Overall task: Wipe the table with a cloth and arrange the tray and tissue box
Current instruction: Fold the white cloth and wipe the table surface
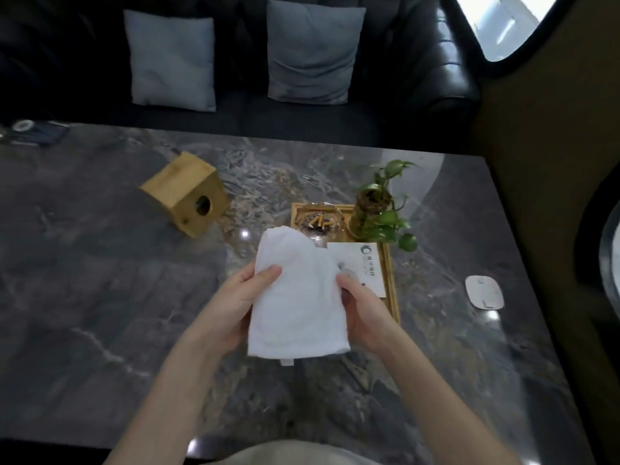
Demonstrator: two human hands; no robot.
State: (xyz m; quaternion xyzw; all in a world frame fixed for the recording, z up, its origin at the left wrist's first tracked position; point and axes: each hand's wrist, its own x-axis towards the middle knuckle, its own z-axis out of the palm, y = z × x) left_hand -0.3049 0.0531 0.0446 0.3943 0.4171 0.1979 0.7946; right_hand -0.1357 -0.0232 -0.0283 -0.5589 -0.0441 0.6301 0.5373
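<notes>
I hold a folded white cloth above the dark marble table, with my left hand gripping its left edge and my right hand gripping its right edge. Behind the cloth lies a wooden tray, partly hidden by it. The tray carries a glass ashtray with cigarette butts, a small potted plant and a white card. A wooden tissue box lies tipped on its side to the left of the tray, its round hole facing me.
A white flat device lies near the table's right edge. Dark items sit at the far left corner. A black sofa with two grey cushions stands behind the table.
</notes>
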